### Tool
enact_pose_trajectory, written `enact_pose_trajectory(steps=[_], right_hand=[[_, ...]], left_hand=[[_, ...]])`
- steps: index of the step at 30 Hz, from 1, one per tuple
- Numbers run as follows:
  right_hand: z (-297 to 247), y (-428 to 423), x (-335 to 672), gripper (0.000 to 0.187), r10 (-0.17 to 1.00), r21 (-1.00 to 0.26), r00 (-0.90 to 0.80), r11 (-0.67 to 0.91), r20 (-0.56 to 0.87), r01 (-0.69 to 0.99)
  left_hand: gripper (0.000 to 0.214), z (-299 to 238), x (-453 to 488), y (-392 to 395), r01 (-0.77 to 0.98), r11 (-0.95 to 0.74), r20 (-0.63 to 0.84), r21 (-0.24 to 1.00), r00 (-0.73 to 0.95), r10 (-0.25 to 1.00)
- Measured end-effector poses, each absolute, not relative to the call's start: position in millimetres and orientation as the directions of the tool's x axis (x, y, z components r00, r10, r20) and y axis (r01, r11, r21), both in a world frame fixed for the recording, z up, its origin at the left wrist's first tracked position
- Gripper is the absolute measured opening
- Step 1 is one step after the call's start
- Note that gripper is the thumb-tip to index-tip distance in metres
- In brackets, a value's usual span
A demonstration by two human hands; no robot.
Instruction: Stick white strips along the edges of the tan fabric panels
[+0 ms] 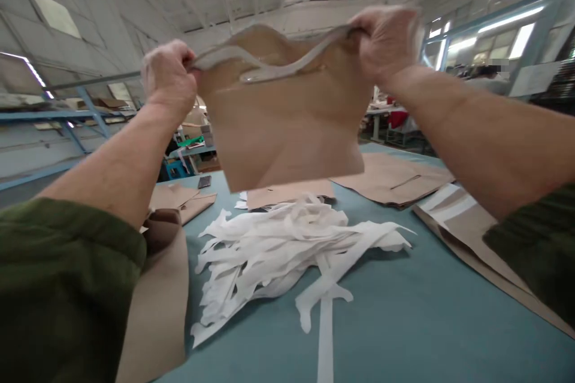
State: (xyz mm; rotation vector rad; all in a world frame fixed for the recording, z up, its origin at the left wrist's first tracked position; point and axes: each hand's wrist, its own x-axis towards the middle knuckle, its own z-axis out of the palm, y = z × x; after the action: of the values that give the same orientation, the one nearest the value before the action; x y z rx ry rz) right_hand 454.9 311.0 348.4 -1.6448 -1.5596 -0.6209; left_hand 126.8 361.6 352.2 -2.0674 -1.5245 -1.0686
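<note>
A tan fabric panel hangs in the air in front of me, a little blurred by motion. My left hand is closed on its upper left corner, and my right hand grips the upper right corner. A whitish strip runs in a wave along the sagging top edge, its middle drooping over the panel. Below the raised panel, a loose heap of white cut strips lies on the blue-green tabletop. One straight white strip reaches toward me from the heap.
Stacked tan panels lie at the back right, and more panels with white bands lie under my right forearm. A tan piece covers the left side near my sleeve. A dark phone rests at the far edge.
</note>
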Motion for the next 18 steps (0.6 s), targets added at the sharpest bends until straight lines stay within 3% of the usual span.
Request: enact_pose_trajectory(steps=[1,3,4,5,6,8,10,13,18], right_hand=[[355.0,319.3,461.4,0.06,0.529,-0.138,0.07,0.09,0.846,0.986],[347.2,335.8,473.2,0.068,0.426,-0.026,-0.035,0.138,0.904,0.99],[334.3,344.9,478.0,0.074,0.408,0.001,-0.056,0.134,0.911,0.991],[317.0,354.6,482.1,0.063,0.404,0.006,-0.054,0.118,0.913,0.993],[296.9,364.9,485.5,0.044,0.438,0.014,-0.063,0.114,0.897,0.993],[253.2,386.4,490.9,0.029,0.526,0.029,-0.087,0.117,0.846,0.993],[211.0,406.7,495.0,0.026,0.609,0.049,-0.12,0.133,0.784,0.99],[156.2,430.0,499.4,0.026,0.695,0.045,-0.116,0.12,0.71,0.992],[92.3,450.0,503.2,0.032,0.81,0.025,-0.067,0.064,0.582,0.998]], left_hand=[[0.062,356.3,124.0,370.3,0.925,-0.358,0.811,0.125,0.113,0.575],[0.058,344.8,119.9,389.0,0.93,-0.351,0.885,0.108,0.071,0.461],[0.05,330.1,118.9,399.5,0.932,-0.345,0.892,0.111,0.06,0.449],[0.03,310.8,118.5,410.5,0.935,-0.327,0.888,0.136,0.031,0.458],[0.018,288.3,118.6,421.8,0.937,-0.319,0.874,0.144,0.031,0.485],[0.012,239.5,119.8,443.3,0.939,-0.307,0.816,0.157,0.052,0.576],[0.008,193.7,122.1,460.6,0.941,-0.294,0.742,0.167,0.076,0.666],[0.021,141.3,126.5,477.4,0.946,-0.262,0.634,0.189,0.086,0.769],[0.03,95.7,134.6,494.5,0.952,-0.187,0.474,0.242,0.053,0.879]])
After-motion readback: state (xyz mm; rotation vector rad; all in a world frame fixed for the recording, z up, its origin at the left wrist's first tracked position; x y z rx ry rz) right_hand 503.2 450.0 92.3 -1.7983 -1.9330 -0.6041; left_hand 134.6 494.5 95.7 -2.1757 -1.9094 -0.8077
